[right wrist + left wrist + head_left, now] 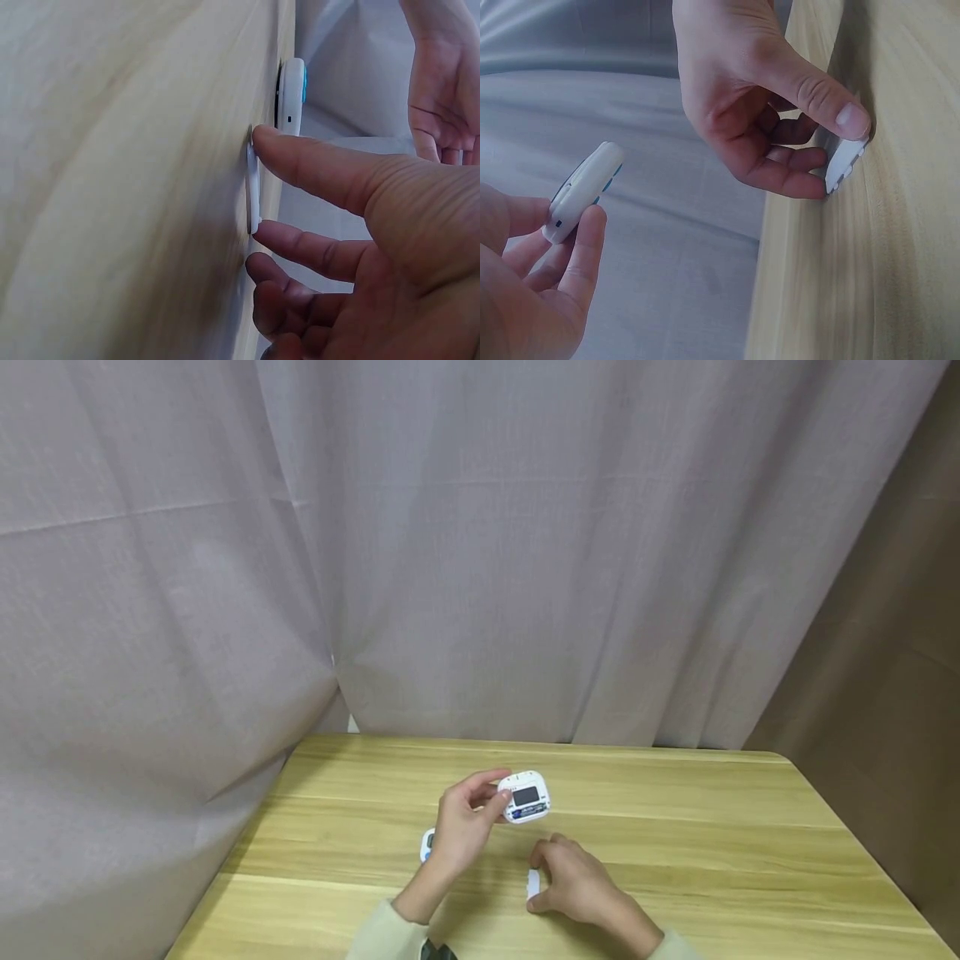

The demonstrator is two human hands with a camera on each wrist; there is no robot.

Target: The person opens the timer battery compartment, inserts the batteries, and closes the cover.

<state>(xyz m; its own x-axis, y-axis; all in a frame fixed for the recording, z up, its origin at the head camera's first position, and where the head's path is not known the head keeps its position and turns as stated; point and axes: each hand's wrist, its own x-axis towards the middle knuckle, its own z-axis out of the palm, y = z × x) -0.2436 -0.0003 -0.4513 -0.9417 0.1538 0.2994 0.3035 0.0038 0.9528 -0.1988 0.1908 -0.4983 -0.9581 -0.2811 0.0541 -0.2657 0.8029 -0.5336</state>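
Note:
In the head view my left hand (461,827) pinches a small white digital timer (529,810) above the table, its back towards me. On that back are a dark rectangle and an uncovered slot with a battery in it. The left wrist view shows the timer (585,187) edge-on between thumb and fingers. My right hand (579,883) is down at the tabletop, thumb and fingertip at opposite ends of a white battery cover (533,883). Small tabs line one edge of the cover (845,165). From the right wrist, the cover (253,195) appears as a thin strip against the wood.
A second white timer (427,845) with a screen and blue button lies on the wooden table (712,827), partly hidden behind my left wrist. Grey curtain (480,568) hangs behind the table's far edge and along the left side.

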